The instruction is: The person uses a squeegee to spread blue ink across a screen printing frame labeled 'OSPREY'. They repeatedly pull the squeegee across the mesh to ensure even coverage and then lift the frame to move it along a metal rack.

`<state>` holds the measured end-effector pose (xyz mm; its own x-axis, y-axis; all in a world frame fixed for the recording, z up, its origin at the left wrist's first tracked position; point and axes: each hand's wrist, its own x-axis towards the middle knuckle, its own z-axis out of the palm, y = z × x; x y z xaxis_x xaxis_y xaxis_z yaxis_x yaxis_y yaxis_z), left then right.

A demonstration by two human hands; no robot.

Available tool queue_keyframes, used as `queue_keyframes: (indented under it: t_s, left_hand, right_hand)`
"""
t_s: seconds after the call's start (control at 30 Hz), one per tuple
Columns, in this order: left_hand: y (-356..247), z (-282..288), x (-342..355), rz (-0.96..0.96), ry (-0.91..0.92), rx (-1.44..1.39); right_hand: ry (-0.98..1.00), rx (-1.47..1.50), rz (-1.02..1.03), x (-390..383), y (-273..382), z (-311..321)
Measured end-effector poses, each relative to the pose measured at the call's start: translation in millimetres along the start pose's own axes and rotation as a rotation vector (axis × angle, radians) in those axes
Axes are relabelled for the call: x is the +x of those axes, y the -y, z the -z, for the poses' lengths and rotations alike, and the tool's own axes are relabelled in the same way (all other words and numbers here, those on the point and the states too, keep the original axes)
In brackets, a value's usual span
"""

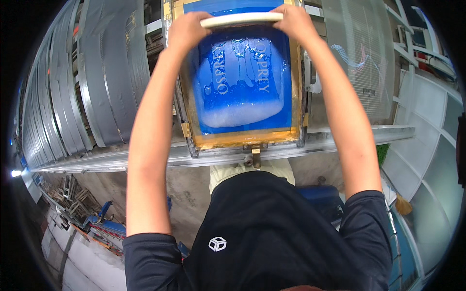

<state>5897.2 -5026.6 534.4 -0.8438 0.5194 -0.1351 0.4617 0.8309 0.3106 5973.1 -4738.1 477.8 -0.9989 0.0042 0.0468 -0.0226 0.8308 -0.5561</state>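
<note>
Both arms reach forward over a printing screen (291,127) with a blue mesh and a frame edged in tan tape. A pale squeegee (242,19) lies crosswise near the screen's far end. My left hand (188,30) grips its left end, and my right hand (297,23) grips its right end. On the mesh, two lines of pale lettering show through. Whitish, wet-looking ink (242,114) is pooled toward the near edge, with streaks and bubbles between it and the squeegee. The squeegee's lower edge is partly hidden.
A metal rail (194,157) runs across in front of me, with a small metal clamp (255,156) at the screen's near edge. Grey covered boards (109,72) line up to the left. A translucent printed sheet (359,58) lies on the right. Tools and metal scraps are on the floor at left.
</note>
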Motion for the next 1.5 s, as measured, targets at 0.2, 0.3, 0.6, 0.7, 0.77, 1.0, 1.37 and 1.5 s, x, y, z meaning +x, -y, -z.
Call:
queue_keyframes:
  t_s: [0.2, 0.3, 0.6, 0.7, 0.77, 1.0, 1.37, 1.5]
  left_hand:
    - [-33.6, -49.8, -165.4, -0.070, -0.232, -0.069]
    - [-60.4, -58.2, -244.9, -0.075, -0.194, -0.081]
    - [-44.8, -26.6, -187.9, -0.174, -0.209, 0.065]
    - [-18.2, -7.5, -84.0, -0.147, -0.113, 0.041]
    - [-2.5, 6.5, -27.6, -0.097, -0.066, 0.056]
    - [8.2, -0.7, 14.0, -0.070, -0.116, 0.028]
    - [-64.8, -48.8, -247.5, -0.079, -0.170, -0.014]
    - [-78.8, -49.8, -290.1, -0.126, -0.195, 0.032]
  right_hand:
    - [-0.132, 0.097, 0.062, -165.1, 53.3, -15.9]
    - [-0.060, 0.157, 0.008, -238.4, 83.8, -15.5]
    - [-0.086, 0.063, 0.139, -174.2, 66.1, 10.5]
    - [-0.038, 0.042, 0.134, -73.0, 33.4, 15.8]
    - [0.021, -0.032, 0.186, -17.8, 13.5, 22.9]
    - [0.009, 0.046, 0.014, 14.0, 4.2, 12.5]
    - [-0.087, 0.209, 0.018, -242.5, 83.2, -11.5]
    - [0.191, 0.267, 0.095, -279.0, 86.2, 10.7]
